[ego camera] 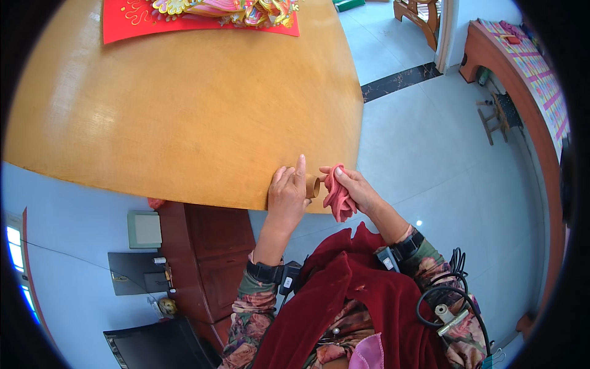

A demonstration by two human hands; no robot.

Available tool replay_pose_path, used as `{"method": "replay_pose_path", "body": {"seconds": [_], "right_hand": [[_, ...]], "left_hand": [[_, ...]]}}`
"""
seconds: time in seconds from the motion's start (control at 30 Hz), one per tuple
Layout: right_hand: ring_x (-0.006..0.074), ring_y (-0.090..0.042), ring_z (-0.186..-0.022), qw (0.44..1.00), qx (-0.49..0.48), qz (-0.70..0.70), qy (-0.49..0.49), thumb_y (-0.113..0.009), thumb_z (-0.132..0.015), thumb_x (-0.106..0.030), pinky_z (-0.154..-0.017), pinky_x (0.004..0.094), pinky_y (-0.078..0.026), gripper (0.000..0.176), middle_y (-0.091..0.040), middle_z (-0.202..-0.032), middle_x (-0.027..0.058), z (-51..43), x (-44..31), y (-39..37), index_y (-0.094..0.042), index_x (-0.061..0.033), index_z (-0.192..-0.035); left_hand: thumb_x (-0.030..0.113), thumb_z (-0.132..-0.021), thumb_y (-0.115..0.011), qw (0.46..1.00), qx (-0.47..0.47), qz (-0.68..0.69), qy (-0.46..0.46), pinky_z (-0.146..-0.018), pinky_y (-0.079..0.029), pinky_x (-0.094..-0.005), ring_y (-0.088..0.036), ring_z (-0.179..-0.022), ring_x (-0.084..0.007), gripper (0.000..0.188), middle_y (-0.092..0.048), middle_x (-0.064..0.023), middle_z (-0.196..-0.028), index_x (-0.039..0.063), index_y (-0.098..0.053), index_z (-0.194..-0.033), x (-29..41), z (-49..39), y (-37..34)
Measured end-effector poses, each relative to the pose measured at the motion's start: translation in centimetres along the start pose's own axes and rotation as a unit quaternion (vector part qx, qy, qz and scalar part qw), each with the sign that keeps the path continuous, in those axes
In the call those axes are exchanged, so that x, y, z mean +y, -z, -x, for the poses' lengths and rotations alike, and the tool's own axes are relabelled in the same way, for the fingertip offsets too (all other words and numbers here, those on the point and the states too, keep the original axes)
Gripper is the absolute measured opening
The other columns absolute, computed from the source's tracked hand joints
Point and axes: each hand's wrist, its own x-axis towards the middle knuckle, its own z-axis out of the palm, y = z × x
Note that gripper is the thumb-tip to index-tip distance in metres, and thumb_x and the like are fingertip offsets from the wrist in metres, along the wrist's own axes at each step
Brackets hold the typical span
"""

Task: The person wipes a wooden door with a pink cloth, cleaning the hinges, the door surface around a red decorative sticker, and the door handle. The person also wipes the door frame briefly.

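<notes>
Close to the near right edge of the yellow-brown wooden table (193, 115), my left hand (286, 193) grips a small brown cylinder (312, 185). Its hollow open end faces right, and my fingers hide the rest of it. The cylinder lies on its side, and my left index finger points away over the table. In my right hand (362, 188) is a bunched pink cloth (340, 198), pinched between thumb and fingers with its folds hanging down. The cloth is just right of the cylinder's opening; whether they touch I cannot tell.
A red sheet with a colourful paper ornament (138, 27) lies at the table's far side. A dark red cabinet (221, 258) and a black television (156, 346) stand lower left. At right are a low wooden stool (500, 115) and an orange-brown bed frame (511, 74).
</notes>
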Motion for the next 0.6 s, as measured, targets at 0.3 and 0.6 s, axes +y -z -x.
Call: {"method": "replay_pose_path", "body": {"seconds": [0.3,0.6], "right_hand": [[0.0199,-0.07,-0.084,0.929,0.048,0.323,0.173,-0.058,-0.1,-0.03,-0.074,0.0332,-0.056,0.044,-0.071,-0.101,0.0144,-1.8,1.7,-4.1,-0.059,0.0031,-0.128],[0.0266,-0.071,-0.083,0.922,0.033,0.371,0.11,-0.071,-0.089,-0.028,-0.076,0.0374,-0.055,0.046,-0.072,-0.094,0.0176,-2.6,2.5,-4.5,-0.062,-0.0003,-0.124]], "left_hand": [[0.003,-0.063,-0.079,0.995,0.088,-0.037,-0.023,-0.099,-0.047,-0.0453,-0.064,-0.104,-0.0333,0.05,-0.067,-0.0201,-0.103,-0.005,-0.063,-0.11,-1.8,1.0,-1.1],[0.0,-0.075,-0.065,0.995,0.098,-0.023,-0.019,-0.098,-0.048,-0.0447,-0.065,-0.1,-0.0331,0.026,-0.068,-0.0205,-0.092,-0.005,-0.061,-0.1,-1.9,1.1,-1.0]]}}
